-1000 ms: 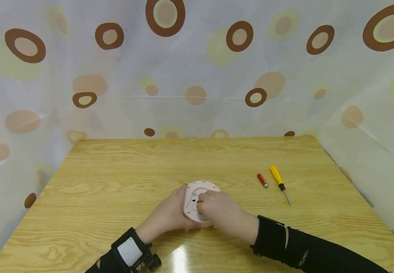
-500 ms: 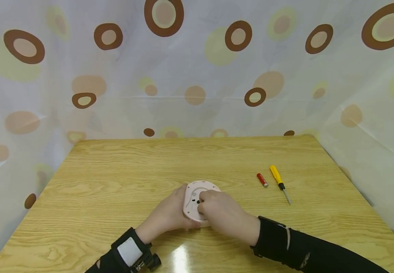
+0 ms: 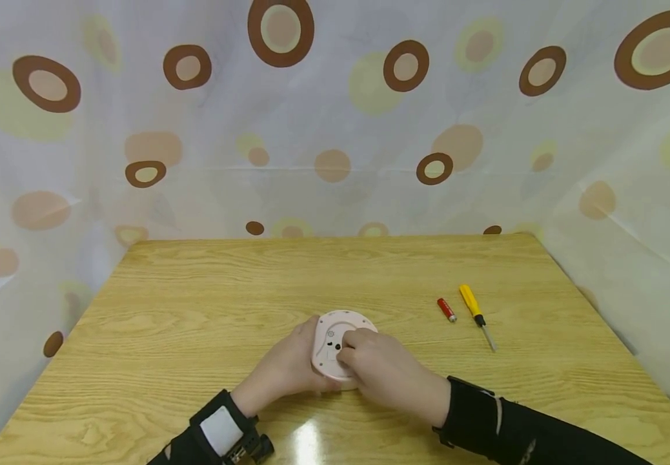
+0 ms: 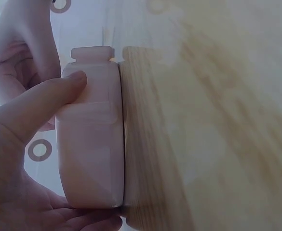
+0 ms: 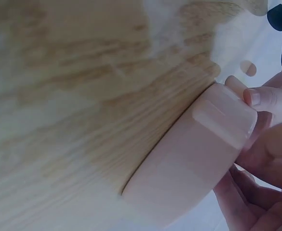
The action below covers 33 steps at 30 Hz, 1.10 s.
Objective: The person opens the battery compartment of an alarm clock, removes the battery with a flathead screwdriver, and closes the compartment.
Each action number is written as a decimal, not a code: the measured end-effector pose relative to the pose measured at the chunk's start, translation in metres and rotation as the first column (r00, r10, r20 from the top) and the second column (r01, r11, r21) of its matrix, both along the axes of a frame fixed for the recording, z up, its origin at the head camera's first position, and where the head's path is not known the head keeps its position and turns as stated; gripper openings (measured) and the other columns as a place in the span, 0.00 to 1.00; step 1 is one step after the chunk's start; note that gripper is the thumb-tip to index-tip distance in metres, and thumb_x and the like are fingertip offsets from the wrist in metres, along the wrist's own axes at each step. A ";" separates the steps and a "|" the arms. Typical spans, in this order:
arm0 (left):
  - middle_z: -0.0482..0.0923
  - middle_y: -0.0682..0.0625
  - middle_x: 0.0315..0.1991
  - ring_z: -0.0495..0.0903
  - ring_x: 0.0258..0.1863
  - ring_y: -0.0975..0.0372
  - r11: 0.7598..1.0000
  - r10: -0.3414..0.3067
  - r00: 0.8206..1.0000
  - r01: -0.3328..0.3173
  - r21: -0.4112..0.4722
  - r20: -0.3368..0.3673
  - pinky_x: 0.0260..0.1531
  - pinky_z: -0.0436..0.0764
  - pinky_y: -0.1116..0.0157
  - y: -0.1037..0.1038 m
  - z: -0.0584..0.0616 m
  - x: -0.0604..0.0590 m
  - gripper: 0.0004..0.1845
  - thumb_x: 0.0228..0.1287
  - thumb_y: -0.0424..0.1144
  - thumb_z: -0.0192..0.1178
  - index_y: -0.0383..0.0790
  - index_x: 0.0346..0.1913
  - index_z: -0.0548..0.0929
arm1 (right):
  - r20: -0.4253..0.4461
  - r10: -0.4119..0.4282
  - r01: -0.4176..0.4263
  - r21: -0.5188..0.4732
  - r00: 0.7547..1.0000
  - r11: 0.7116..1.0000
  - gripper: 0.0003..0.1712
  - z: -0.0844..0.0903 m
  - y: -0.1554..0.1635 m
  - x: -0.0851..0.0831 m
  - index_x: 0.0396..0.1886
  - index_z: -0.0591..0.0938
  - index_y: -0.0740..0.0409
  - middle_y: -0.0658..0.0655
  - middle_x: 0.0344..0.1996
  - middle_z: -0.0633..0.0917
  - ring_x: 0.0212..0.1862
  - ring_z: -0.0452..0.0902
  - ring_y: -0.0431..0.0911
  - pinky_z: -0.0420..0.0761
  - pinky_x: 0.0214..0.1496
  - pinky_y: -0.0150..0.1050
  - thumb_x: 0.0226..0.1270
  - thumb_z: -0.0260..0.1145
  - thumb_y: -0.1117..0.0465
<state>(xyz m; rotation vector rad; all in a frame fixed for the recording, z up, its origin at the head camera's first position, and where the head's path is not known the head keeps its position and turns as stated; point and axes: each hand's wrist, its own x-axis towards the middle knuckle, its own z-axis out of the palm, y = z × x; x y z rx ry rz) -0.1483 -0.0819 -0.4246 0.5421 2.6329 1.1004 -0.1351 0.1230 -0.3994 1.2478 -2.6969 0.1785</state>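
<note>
A round pale-pink device (image 3: 339,321) lies flat on the wooden table (image 3: 195,310), back side up, near the front middle. My left hand (image 3: 285,369) grips its left rim, and in the left wrist view the thumb (image 4: 44,103) presses on the device's side (image 4: 90,144). My right hand (image 3: 381,369) comes in from the right with its fingers curled over the back. Its fingertips sit at a small black knob (image 3: 337,347). The right wrist view shows these fingers (image 5: 268,139) wrapped round the device's edge (image 5: 194,159). Most of the device's back is hidden under the hands.
A small red battery (image 3: 446,309) and a yellow-handled screwdriver (image 3: 476,312) lie side by side to the right of the device. Spotted white curtains (image 3: 335,129) close in the table at the back and on both sides.
The right hand's fingertips have shifted slightly on the device's back. The left hand and the device stay where they were.
</note>
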 end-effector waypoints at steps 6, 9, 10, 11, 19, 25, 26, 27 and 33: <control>0.72 0.31 0.72 0.78 0.66 0.47 1.000 -0.002 1.000 0.002 -0.003 -0.007 0.68 0.80 0.46 0.000 -0.001 0.000 0.65 0.44 0.46 0.87 0.26 0.80 0.58 | -0.001 0.030 -0.030 -0.026 1.000 0.999 0.06 -0.002 0.007 0.000 0.40 0.90 0.57 0.51 0.37 0.85 0.39 0.79 0.41 0.85 0.42 0.34 0.63 0.73 0.67; 0.71 0.31 0.72 0.78 0.67 0.46 1.000 -0.007 1.000 0.007 0.002 -0.004 0.69 0.79 0.46 0.001 -0.002 0.000 0.66 0.44 0.46 0.87 0.25 0.80 0.57 | -0.017 0.034 -0.035 -0.053 0.999 0.998 0.06 -0.003 0.013 -0.001 0.41 0.90 0.56 0.50 0.37 0.85 0.39 0.78 0.41 0.85 0.42 0.34 0.65 0.73 0.65; 0.71 0.30 0.73 0.78 0.68 0.46 1.000 -0.008 1.000 0.008 0.003 -0.003 0.69 0.79 0.46 0.001 -0.002 0.000 0.66 0.43 0.46 0.87 0.25 0.80 0.57 | -0.025 0.034 -0.036 -0.063 0.999 0.997 0.06 -0.003 0.015 -0.001 0.41 0.89 0.56 0.50 0.36 0.84 0.38 0.78 0.41 0.85 0.42 0.34 0.65 0.73 0.64; 0.70 0.29 0.74 0.77 0.69 0.45 1.000 -0.008 1.000 0.008 0.003 -0.001 0.70 0.79 0.45 0.001 -0.002 0.000 0.67 0.43 0.46 0.87 0.24 0.81 0.56 | -0.033 0.028 -0.030 -0.070 0.999 0.997 0.07 -0.003 0.018 -0.002 0.42 0.89 0.57 0.51 0.38 0.84 0.39 0.78 0.42 0.85 0.43 0.35 0.66 0.74 0.63; 0.62 0.24 0.77 0.71 0.74 0.38 1.000 0.005 1.000 -0.005 -0.011 0.010 0.73 0.74 0.42 0.000 0.000 0.002 0.71 0.44 0.47 0.87 0.21 0.82 0.50 | -0.031 -0.060 0.058 -0.045 0.998 0.997 0.32 0.002 0.037 -0.007 0.57 0.86 0.67 0.59 0.51 0.87 0.53 0.85 0.50 0.89 0.56 0.44 0.62 0.81 0.48; 0.59 0.24 0.79 0.67 0.77 0.37 1.000 0.005 1.000 -0.005 0.015 0.019 0.75 0.71 0.40 -0.002 -0.002 0.003 0.73 0.45 0.48 0.87 0.22 0.83 0.48 | 0.017 -0.092 0.092 -0.021 0.996 0.996 0.36 0.001 0.043 -0.006 0.57 0.86 0.66 0.59 0.53 0.88 0.54 0.85 0.51 0.89 0.56 0.45 0.61 0.81 0.43; 0.58 0.24 0.80 0.66 0.77 0.36 1.000 0.003 1.000 -0.004 0.023 0.023 0.76 0.70 0.40 -0.003 -0.002 0.003 0.73 0.44 0.48 0.88 0.22 0.83 0.47 | 0.022 -0.091 0.092 -0.015 0.996 0.996 0.36 0.000 0.043 -0.005 0.57 0.86 0.66 0.59 0.54 0.88 0.55 0.85 0.51 0.89 0.57 0.45 0.61 0.81 0.42; 0.57 0.24 0.80 0.65 0.78 0.36 1.000 0.003 1.000 -0.003 0.025 0.026 0.76 0.69 0.40 -0.004 -0.003 0.003 0.74 0.44 0.49 0.88 0.22 0.83 0.47 | 0.029 -0.092 0.092 -0.008 0.995 0.996 0.37 0.000 0.044 -0.005 0.58 0.86 0.65 0.59 0.55 0.88 0.56 0.85 0.52 0.89 0.58 0.45 0.61 0.80 0.41; 0.53 0.24 0.82 0.59 0.81 0.34 0.999 0.004 0.999 -0.006 0.036 0.049 0.78 0.65 0.38 -0.008 -0.002 0.007 0.76 0.42 0.50 0.89 0.22 0.83 0.46 | 0.035 -0.089 0.087 0.040 0.995 0.995 0.40 0.000 0.047 -0.004 0.63 0.84 0.65 0.60 0.59 0.86 0.60 0.84 0.53 0.88 0.61 0.47 0.63 0.78 0.39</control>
